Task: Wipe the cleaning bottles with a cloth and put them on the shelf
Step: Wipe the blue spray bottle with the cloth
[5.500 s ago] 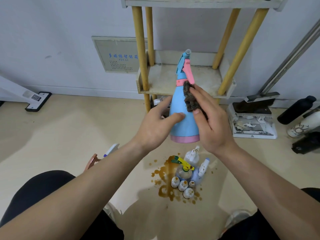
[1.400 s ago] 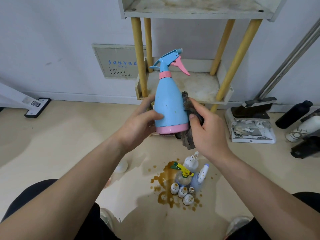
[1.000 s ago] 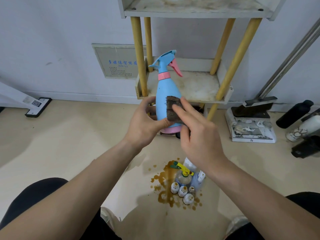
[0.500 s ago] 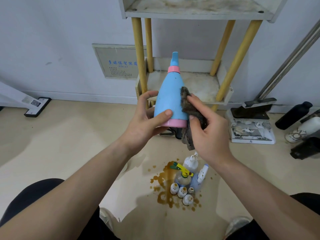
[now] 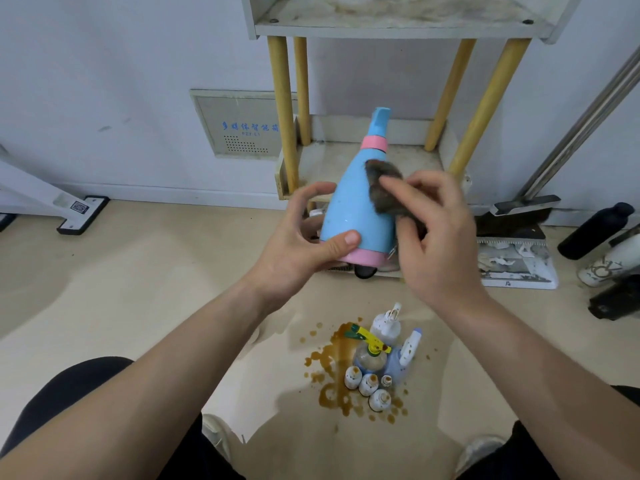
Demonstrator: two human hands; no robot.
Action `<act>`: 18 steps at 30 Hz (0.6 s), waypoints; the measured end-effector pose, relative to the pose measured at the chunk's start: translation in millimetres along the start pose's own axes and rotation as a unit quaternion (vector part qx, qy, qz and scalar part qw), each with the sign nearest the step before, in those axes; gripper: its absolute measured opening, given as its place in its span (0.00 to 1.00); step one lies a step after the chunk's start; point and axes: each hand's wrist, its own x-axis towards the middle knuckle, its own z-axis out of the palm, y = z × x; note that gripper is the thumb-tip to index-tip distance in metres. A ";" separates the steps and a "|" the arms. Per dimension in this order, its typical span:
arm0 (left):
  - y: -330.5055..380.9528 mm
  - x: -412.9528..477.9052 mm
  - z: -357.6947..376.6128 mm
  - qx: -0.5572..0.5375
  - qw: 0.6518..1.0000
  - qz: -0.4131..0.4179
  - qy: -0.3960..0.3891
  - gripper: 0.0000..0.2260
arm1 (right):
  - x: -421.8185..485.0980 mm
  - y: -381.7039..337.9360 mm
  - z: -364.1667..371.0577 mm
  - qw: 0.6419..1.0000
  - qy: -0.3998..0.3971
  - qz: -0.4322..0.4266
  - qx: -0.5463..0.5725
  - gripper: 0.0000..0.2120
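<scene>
My left hand [image 5: 298, 244] grips the base of a blue spray bottle [image 5: 353, 206] with a pink collar and pink bottom ring, held tilted in front of the shelf. My right hand [image 5: 433, 237] presses a dark brown cloth [image 5: 382, 188] against the bottle's right side. Behind the bottle stands a shelf [image 5: 412, 161] with yellow wooden legs and a dirty lower board; its upper board [image 5: 398, 19] is at the top edge. Several small dirty bottles [image 5: 377, 362] stand on the floor below my hands.
A brown spill [image 5: 332, 375] spreads around the floor bottles. A dustpan with broom [image 5: 516, 258] lies right of the shelf. Dark and white bottles [image 5: 602, 244] lie at the far right. A white stand base [image 5: 79, 213] sits at the left wall. My knees frame the bottom.
The cloth has slid up the bottle's right side from near the base toward the shoulder. The bottle tilts a little more to the right, still held at its base.
</scene>
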 end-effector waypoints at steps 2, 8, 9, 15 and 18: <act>1.1 2.4 -8.4 0.004 1.000 0.001 0.013 0.31 | -15.5 -8.4 2.6 0.999 -0.035 -0.038 -0.011 0.21; -1.1 -0.4 -0.7 0.033 0.999 0.005 -0.016 0.33 | 5.2 12.8 -1.2 1.000 -0.004 0.019 -0.013 0.22; -2.0 -1.3 3.3 0.043 0.999 0.003 -0.028 0.33 | 12.0 18.2 -3.9 0.999 0.010 0.045 -0.013 0.22; -1.9 1.5 0.7 0.050 0.999 -0.007 -0.014 0.33 | -7.5 -0.6 1.4 0.998 -0.030 -0.039 -0.038 0.19; -6.0 2.7 -2.2 0.072 0.997 0.003 -0.001 0.32 | -13.7 -4.8 4.3 0.989 -0.082 -0.104 -0.062 0.18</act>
